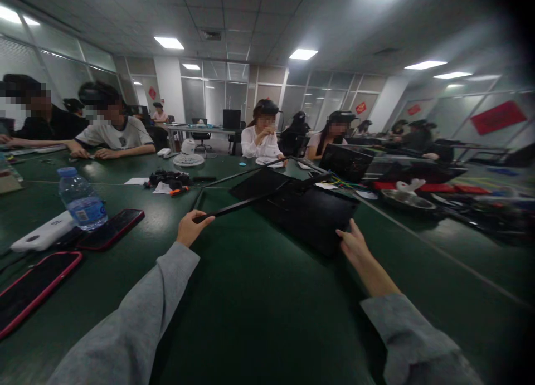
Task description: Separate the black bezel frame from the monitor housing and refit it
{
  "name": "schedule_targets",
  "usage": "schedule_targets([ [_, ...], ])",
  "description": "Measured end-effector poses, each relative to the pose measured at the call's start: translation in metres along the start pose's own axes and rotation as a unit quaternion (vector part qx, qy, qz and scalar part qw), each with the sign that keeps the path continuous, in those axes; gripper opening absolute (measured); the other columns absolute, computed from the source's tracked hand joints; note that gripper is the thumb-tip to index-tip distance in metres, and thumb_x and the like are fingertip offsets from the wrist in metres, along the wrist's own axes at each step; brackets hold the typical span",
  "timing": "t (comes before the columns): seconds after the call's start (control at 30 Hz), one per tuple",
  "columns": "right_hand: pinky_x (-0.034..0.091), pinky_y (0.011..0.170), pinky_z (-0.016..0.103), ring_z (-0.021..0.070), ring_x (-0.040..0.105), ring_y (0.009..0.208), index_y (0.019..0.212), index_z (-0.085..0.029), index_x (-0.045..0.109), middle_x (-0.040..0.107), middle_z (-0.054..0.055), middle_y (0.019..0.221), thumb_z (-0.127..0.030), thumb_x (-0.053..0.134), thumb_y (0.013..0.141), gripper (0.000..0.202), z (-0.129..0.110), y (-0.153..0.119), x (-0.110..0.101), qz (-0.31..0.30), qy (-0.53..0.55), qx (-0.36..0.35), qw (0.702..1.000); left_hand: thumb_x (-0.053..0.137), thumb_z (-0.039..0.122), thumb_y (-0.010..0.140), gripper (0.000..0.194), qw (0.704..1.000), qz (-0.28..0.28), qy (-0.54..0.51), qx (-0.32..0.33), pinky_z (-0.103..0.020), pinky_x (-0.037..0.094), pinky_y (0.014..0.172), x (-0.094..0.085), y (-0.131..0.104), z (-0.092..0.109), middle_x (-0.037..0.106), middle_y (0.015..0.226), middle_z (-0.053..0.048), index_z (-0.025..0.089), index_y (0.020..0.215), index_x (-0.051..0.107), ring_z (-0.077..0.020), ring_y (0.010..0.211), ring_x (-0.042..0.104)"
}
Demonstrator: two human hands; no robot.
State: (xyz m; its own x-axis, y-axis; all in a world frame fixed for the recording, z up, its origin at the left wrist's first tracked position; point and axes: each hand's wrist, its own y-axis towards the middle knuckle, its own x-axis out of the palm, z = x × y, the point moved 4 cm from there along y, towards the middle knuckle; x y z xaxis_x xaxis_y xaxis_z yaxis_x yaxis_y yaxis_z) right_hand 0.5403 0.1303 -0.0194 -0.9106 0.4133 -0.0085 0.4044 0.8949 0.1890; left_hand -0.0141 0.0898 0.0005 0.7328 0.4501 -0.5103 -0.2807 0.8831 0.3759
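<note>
On the green tabletop (259, 296): ahead of us, one black panel (309, 212), our landmark, and one thin black frame (234, 208) slanting over its left part; whether the two touch, we cannot tell.
Left hand (192, 228): beyond the panel's left side, our thumb and fingers are closed on the frame's near corner, probably because a narrow bar gives little else to grip and a corner steers it well.
Right hand (357, 251): at the panel's near right edge, our thumb and fingers are clamped on that edge, likely to steady the panel and leave its face uncovered; the fingertips underneath are hidden.
Panel: it lies askew, one end towards our right hand, perhaps so each hand has its own piece; we cannot tell if it rests flat.
Phones: two, one (112, 229) and another (39, 284), both well left of the panel, seemingly kept out of the way.
Bottle (86, 201): one, upright, also well left of the panel, beside one white device (44, 232).
Fans: two white ones, one (188, 160) beyond the panel to its left, one (268, 161) just behind it.
Metal bowl (407, 200): one, right of the panel.
</note>
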Motion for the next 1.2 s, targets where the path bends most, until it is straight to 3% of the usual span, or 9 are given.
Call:
schedule_targets([
  [0.1, 0.059, 0.084, 0.039, 0.0221, 0.070, 0.097, 0.146, -0.035, 0.043, 0.071, 0.004, 0.115, -0.015, 0.069, 0.063, 0.089, 0.004, 0.007, 0.011, -0.070, 0.038, 0.080, 0.994, 0.072, 0.066, 0.070, 0.048, 0.998, 0.029, 0.048, 0.040, -0.036, 0.050, 0.081, -0.002, -0.005, 0.009, 0.070, 0.091, -0.005, 0.022, 0.090, 0.072, -0.0224, 0.087, 0.065],
  [0.17, 0.059, 0.083, 0.041, 0.0230, 0.071, 0.091, 0.139, -0.031, 0.053, 0.074, 0.004, 0.104, -0.019, 0.073, 0.063, 0.080, 0.005, 0.013, 0.013, -0.097, 0.008, 0.075, 0.992, 0.074, 0.063, 0.070, 0.045, 0.993, 0.043, 0.076, 0.081, -0.036, 0.049, 0.084, -0.002, -0.008, 0.016, 0.069, 0.092, -0.005, 0.023, 0.089, 0.072, -0.0219, 0.088, 0.065],
  [0.33, 0.056, 0.086, 0.040, 0.0230, 0.068, 0.094, 0.124, -0.019, 0.065, 0.073, 0.009, 0.098, -0.048, 0.062, 0.082, 0.050, -0.011, 0.026, -0.004, 0.046, -0.080, -0.065, 0.994, 0.077, 0.058, 0.071, 0.039, 0.979, 0.041, 0.126, 0.152, -0.039, 0.047, 0.088, 0.005, -0.014, 0.030, 0.068, 0.090, -0.005, 0.023, 0.087, 0.072, -0.0228, 0.092, 0.063],
  [0.43, 0.057, 0.082, 0.037, 0.0221, 0.070, 0.090, 0.125, -0.019, 0.063, 0.072, 0.011, 0.101, -0.058, 0.053, 0.088, 0.055, -0.018, 0.025, -0.004, 0.002, -0.046, -0.039, 0.998, 0.078, 0.057, 0.070, 0.039, 0.974, 0.029, 0.136, 0.179, -0.040, 0.046, 0.090, 0.010, -0.017, 0.036, 0.069, 0.092, -0.005, 0.023, 0.087, 0.072, -0.0228, 0.094, 0.063],
  [0.53, 0.058, 0.083, 0.038, 0.0235, 0.070, 0.089, 0.132, -0.019, 0.055, 0.072, 0.011, 0.102, -0.050, 0.071, 0.076, 0.066, -0.017, 0.022, 0.002, -0.041, -0.064, -0.011, 0.997, 0.077, 0.058, 0.071, 0.039, 0.971, 0.022, 0.143, 0.190, -0.041, 0.044, 0.092, 0.013, -0.019, 0.040, 0.069, 0.093, -0.004, 0.024, 0.088, 0.071, -0.0227, 0.094, 0.063],
  [0.6, 0.054, 0.093, 0.042, 0.0250, 0.069, 0.097, 0.134, -0.019, 0.054, 0.071, 0.011, 0.108, -0.040, 0.075, 0.071, 0.069, -0.015, 0.022, 0.007, -0.038, -0.100, -0.055, 0.993, 0.076, 0.058, 0.072, 0.039, 0.970, 0.016, 0.148, 0.192, -0.041, 0.044, 0.093, 0.015, -0.020, 0.041, 0.069, 0.093, -0.004, 0.024, 0.089, 0.070, -0.0225, 0.094, 0.063],
  [0.77, 0.046, 0.103, 0.048, 0.0259, 0.063, 0.111, 0.134, -0.018, 0.057, 0.067, 0.012, 0.121, -0.032, 0.058, 0.082, 0.054, -0.008, 0.017, 0.012, 0.020, -0.198, -0.197, 0.960, 0.073, 0.061, 0.074, 0.041, 0.971, -0.029, 0.159, 0.179, -0.040, 0.044, 0.091, 0.020, -0.020, 0.038, 0.069, 0.096, -0.004, 0.024, 0.091, 0.070, -0.0228, 0.097, 0.062],
  [1.0, 0.042, 0.101, 0.048, 0.0279, 0.061, 0.110, 0.132, -0.016, 0.057, 0.068, 0.015, 0.115, -0.022, 0.051, 0.079, 0.053, -0.006, 0.007, 0.011, 0.036, -0.298, -0.240, 0.923, 0.072, 0.062, 0.074, 0.041, 0.968, -0.092, 0.181, 0.149, -0.047, 0.038, 0.098, 0.024, -0.020, 0.036, 0.071, 0.101, -0.003, 0.025, 0.092, 0.068, -0.0256, 0.103, 0.061],
  [1.2, 0.040, 0.100, 0.050, 0.0275, 0.060, 0.105, 0.128, -0.017, 0.059, 0.066, 0.014, 0.112, -0.021, 0.049, 0.075, 0.053, 0.001, 0.010, 0.011, 0.041, -0.355, -0.239, 0.903, 0.071, 0.062, 0.075, 0.041, 0.962, -0.111, 0.190, 0.159, -0.051, 0.033, 0.101, 0.025, -0.022, 0.038, 0.071, 0.104, -0.003, 0.025, 0.091, 0.066, -0.0266, 0.107, 0.059],
])
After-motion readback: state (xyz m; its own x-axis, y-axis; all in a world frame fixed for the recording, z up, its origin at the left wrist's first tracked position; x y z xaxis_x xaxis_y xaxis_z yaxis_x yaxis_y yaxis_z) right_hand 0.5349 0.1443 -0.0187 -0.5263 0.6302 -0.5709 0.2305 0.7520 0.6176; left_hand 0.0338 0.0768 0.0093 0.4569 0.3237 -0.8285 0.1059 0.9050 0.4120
